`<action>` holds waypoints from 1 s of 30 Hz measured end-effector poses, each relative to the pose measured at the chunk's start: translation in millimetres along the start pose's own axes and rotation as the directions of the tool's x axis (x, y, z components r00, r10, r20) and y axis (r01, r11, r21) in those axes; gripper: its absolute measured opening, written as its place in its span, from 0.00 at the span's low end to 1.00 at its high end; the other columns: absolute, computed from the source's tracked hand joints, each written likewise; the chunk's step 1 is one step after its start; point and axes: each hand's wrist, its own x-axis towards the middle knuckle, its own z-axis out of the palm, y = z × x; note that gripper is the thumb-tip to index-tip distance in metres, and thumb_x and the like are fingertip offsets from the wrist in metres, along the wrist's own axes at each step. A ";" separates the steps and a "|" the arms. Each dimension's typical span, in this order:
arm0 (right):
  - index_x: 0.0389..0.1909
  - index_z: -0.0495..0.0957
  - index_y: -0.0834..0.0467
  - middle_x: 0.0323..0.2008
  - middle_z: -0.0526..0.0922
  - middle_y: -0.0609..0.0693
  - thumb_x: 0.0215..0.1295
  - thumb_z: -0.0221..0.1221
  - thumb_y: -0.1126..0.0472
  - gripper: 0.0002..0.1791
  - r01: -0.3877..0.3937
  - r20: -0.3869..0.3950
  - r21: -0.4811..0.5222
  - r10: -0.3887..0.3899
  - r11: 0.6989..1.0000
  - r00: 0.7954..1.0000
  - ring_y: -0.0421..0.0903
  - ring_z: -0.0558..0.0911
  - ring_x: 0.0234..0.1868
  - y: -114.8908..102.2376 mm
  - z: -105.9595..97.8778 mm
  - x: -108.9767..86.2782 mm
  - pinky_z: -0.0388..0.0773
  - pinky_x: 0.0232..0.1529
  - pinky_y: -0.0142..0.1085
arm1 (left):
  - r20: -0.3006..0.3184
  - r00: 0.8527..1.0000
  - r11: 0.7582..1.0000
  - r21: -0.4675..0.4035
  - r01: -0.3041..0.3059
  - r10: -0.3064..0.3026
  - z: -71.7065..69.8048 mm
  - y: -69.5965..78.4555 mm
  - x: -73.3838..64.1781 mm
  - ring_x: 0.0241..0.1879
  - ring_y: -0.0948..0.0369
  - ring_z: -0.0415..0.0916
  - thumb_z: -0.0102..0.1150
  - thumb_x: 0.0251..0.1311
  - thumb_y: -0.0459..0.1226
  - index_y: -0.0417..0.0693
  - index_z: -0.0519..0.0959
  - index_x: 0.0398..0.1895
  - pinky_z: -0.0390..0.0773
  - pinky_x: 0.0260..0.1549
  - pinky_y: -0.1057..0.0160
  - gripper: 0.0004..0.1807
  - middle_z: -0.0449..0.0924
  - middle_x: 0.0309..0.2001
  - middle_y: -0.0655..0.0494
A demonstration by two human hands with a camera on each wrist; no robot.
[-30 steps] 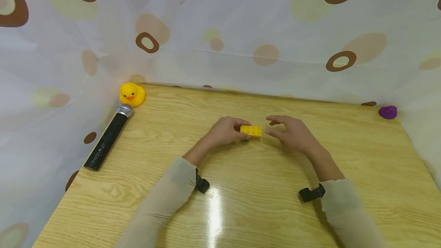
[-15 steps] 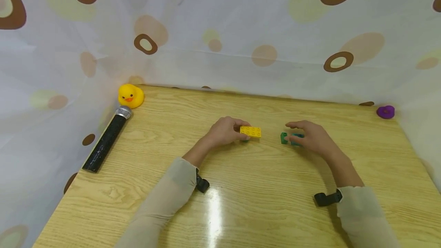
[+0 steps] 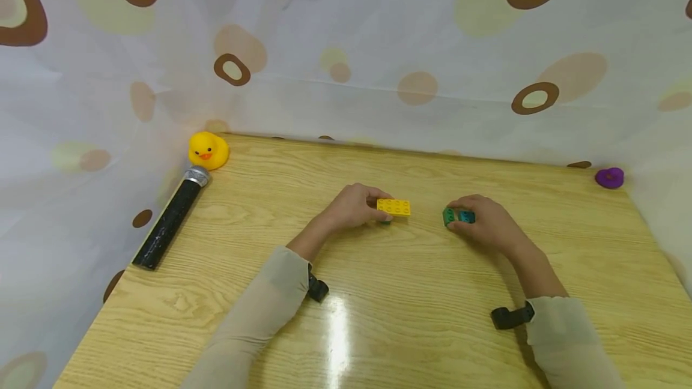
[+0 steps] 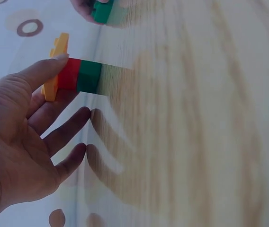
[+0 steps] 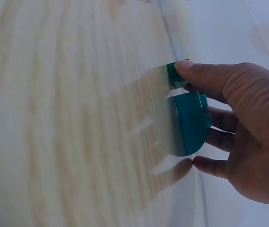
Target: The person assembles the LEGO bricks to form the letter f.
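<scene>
Pinching a green block [image 3: 449, 217] between thumb and fingers of the right hand [image 3: 489, 224]; half a second ago, spreading those fingers loosely around it. Not revealing any sure gap beneath the block. Keeping a teal block [image 5: 190, 124] just beside it, within the curve of the same hand, standing on the table [image 3: 421, 293] and showing a rounded side and studs.

Holding a stack [image 4: 75, 81] upright on the table with the left hand [image 3: 348, 208], just as before: clamping thumb and fingers near its top, leaving the two lowest fingers stretched out and apart. Layering, from the top down, yellow, red and dark green. Judging from this, now working with a piece in each hand rather than in the left alone, and leaving a stretch of table between.

Spreading pale wood grain underneath, catching a bright streak between the forearms. Showing a yellow duck [image 3: 208, 150] at the far left, a black mic [image 3: 172, 218] lying slantwise with silver head just beside it, and a small purple toy [image 3: 610, 177] at the far right corner. Backing everything with white cloth [image 3: 324, 23], printed with brown rings and pale spots. Wearing pale sleeves [image 3: 259, 305] and black wrist cameras [image 3: 318, 289].
</scene>
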 end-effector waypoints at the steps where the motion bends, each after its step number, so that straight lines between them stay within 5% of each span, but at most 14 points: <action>1: 0.65 0.76 0.61 0.65 0.74 0.69 0.70 0.64 0.52 0.27 0.000 0.001 -0.004 0.000 1.000 1.000 0.69 0.74 0.63 -0.1 0.0 0.2 0.73 0.58 0.64 | -0.001 1.000 1.000 -0.001 0.000 0.000 0.1 0.0 -0.1 0.31 0.63 0.76 0.73 0.59 0.46 0.57 0.82 0.63 0.74 0.27 0.68 0.27 0.88 0.44 0.60; 16: 0.63 0.74 0.62 0.61 0.80 0.67 0.74 0.59 0.51 0.24 -0.062 -0.083 0.014 0.063 0.998 0.995 0.66 0.82 0.54 -14.6 -4.9 2.1 0.78 0.52 0.61 | 0.009 1.000 1.000 -0.010 -0.009 0.009 1.2 -1.0 -1.8 0.29 0.62 0.77 0.71 0.61 0.46 0.56 0.81 0.64 0.76 0.26 0.67 0.27 0.88 0.44 0.58; 21: 0.60 0.73 0.59 0.59 0.80 0.65 0.73 0.59 0.50 0.23 -0.065 -0.115 0.069 0.073 0.995 0.991 0.53 0.87 0.35 -22.5 -8.1 3.5 0.82 0.42 0.49 | 0.006 1.000 1.000 -0.005 -0.018 0.018 1.7 -1.1 -1.5 0.30 0.63 0.76 0.72 0.61 0.46 0.55 0.80 0.64 0.75 0.26 0.68 0.27 0.88 0.45 0.58; 26: 0.65 0.74 0.55 0.57 0.82 0.62 0.73 0.60 0.48 0.25 -0.033 -0.161 0.117 0.051 0.993 0.986 0.40 0.78 0.18 -30.3 -8.4 8.2 0.75 0.27 0.35 | 0.005 1.000 1.000 0.002 -0.021 0.021 1.6 -1.4 -0.5 0.31 0.64 0.77 0.72 0.61 0.46 0.55 0.80 0.64 0.74 0.27 0.69 0.27 0.88 0.45 0.58; 30: 0.67 0.76 0.51 0.59 0.83 0.57 0.72 0.62 0.49 0.25 -0.009 -0.186 0.150 0.037 0.989 0.982 0.42 0.66 0.12 -38.8 -6.6 15.3 0.70 0.24 0.37 | 0.000 1.000 1.000 -0.013 -0.009 0.009 0.5 -1.3 -0.5 0.31 0.63 0.77 0.72 0.60 0.46 0.55 0.81 0.63 0.75 0.27 0.68 0.26 0.88 0.45 0.59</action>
